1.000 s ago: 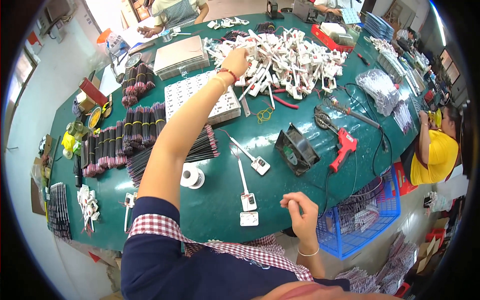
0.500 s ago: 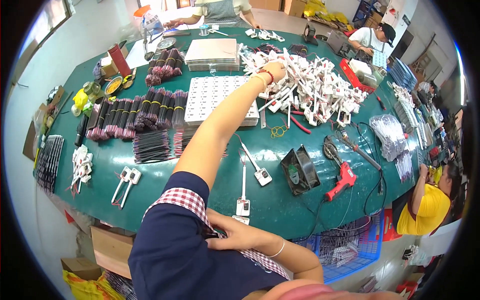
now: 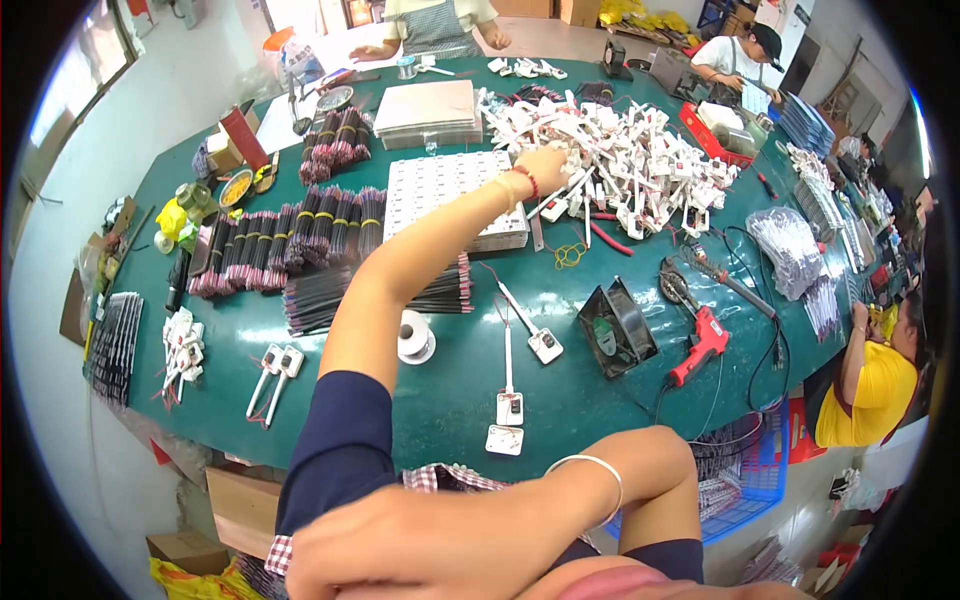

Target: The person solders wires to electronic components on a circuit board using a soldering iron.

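At left fingers [image 3: 553, 160] — parts [image 3: 640, 165] (heaped)

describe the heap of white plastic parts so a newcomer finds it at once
Start with the large green table and find the rectangular stack of white panels past its middle. Just right of it, by the left hand, lies the heap of white plastic parts. Unlike the neat stack, it is a loose jumble with red wires showing.

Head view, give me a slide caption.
Left hand at a heap of white parts on a green table, right hand low in the foreground.
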`<state>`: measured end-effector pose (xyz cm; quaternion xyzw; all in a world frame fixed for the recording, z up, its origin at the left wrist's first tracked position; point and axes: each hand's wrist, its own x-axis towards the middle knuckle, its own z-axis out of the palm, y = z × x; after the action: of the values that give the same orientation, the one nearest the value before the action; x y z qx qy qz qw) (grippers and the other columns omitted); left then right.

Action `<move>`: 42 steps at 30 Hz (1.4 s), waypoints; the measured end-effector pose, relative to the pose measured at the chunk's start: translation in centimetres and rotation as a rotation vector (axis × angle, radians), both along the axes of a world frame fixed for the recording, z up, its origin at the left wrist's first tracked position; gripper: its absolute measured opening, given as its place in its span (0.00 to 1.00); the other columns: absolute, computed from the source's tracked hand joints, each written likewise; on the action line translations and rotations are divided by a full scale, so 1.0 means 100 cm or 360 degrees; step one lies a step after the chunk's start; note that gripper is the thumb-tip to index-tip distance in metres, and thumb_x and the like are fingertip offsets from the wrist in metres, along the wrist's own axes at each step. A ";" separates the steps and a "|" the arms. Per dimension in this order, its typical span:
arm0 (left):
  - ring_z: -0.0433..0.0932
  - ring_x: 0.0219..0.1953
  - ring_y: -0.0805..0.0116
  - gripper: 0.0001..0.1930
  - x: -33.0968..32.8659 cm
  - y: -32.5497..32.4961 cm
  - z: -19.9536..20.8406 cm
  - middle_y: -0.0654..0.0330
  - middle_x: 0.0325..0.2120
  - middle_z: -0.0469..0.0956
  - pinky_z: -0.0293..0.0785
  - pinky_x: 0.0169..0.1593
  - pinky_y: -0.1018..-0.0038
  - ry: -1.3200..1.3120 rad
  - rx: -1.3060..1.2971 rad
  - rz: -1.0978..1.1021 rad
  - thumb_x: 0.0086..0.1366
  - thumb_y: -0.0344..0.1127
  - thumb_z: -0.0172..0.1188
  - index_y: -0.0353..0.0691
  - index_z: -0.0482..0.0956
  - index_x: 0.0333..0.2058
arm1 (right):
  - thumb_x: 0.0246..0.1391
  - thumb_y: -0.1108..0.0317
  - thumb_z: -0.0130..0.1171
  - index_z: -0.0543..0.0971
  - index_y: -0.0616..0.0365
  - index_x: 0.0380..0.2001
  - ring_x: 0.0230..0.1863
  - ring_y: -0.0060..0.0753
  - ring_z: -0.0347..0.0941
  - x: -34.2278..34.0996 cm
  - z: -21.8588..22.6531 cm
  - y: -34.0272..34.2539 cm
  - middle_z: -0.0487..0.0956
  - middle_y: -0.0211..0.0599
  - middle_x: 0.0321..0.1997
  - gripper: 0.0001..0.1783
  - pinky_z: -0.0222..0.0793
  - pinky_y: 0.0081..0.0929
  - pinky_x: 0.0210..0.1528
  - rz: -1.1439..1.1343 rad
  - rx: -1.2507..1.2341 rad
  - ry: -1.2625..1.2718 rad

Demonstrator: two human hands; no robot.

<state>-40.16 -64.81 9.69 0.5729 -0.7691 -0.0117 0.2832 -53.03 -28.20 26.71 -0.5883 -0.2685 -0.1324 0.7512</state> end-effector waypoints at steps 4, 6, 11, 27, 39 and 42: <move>0.75 0.38 0.52 0.13 0.013 0.019 -0.008 0.50 0.34 0.74 0.72 0.44 0.61 -0.0236 0.0105 -0.0075 0.56 0.40 0.51 0.40 0.78 0.36 | 0.48 0.67 0.58 0.68 0.58 0.35 0.40 0.40 0.64 0.011 -0.018 0.010 0.67 0.40 0.35 0.13 0.59 0.34 0.43 -0.0774 -0.0746 -0.0105; 0.75 0.38 0.55 0.12 0.011 0.030 0.002 0.53 0.33 0.74 0.72 0.43 0.63 -0.0260 0.0053 -0.0067 0.57 0.39 0.51 0.42 0.78 0.35 | 0.51 0.56 0.59 0.67 0.58 0.38 0.37 0.40 0.65 0.002 -0.030 -0.007 0.67 0.38 0.37 0.20 0.61 0.34 0.40 -0.0494 -0.0837 0.0115; 0.75 0.37 0.57 0.09 0.017 0.065 0.019 0.57 0.31 0.75 0.72 0.41 0.65 -0.0110 -0.0074 -0.0169 0.57 0.37 0.51 0.42 0.78 0.32 | 0.49 0.53 0.61 0.67 0.62 0.27 0.30 0.45 0.67 -0.002 -0.065 -0.042 0.68 0.43 0.21 0.22 0.61 0.36 0.31 0.0147 -0.1176 0.0654; 0.76 0.28 0.59 0.08 -0.003 0.089 0.028 0.53 0.27 0.77 0.72 0.35 0.68 -0.0030 0.0017 -0.0568 0.57 0.33 0.53 0.37 0.79 0.32 | 0.51 0.65 0.57 0.75 0.67 0.33 0.31 0.39 0.70 0.007 -0.009 -0.003 0.77 0.47 0.31 0.13 0.65 0.32 0.35 0.0466 -0.0083 -0.0115; 0.73 0.45 0.47 0.26 -0.063 -0.100 0.035 0.41 0.42 0.71 0.72 0.49 0.61 -0.0338 -0.0194 0.0049 0.52 0.42 0.60 0.35 0.67 0.47 | 0.55 0.66 0.54 0.75 0.64 0.42 0.44 0.34 0.72 -0.142 -0.148 -0.021 0.77 0.40 0.41 0.14 0.66 0.31 0.49 -0.1340 0.0148 0.0703; 0.72 0.51 0.48 0.42 -0.056 -0.153 0.024 0.41 0.50 0.70 0.71 0.52 0.63 -0.0265 0.0395 0.0389 0.43 0.54 0.67 0.35 0.65 0.54 | 0.56 0.66 0.53 0.76 0.66 0.41 0.42 0.28 0.73 -0.148 -0.159 -0.016 0.77 0.39 0.40 0.14 0.66 0.26 0.48 -0.1197 0.0585 0.0603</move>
<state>-45.72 -80.16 12.09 0.6916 -0.7072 -0.0245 0.1452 -67.81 -29.81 10.78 -0.5156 0.1336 -0.3314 0.7787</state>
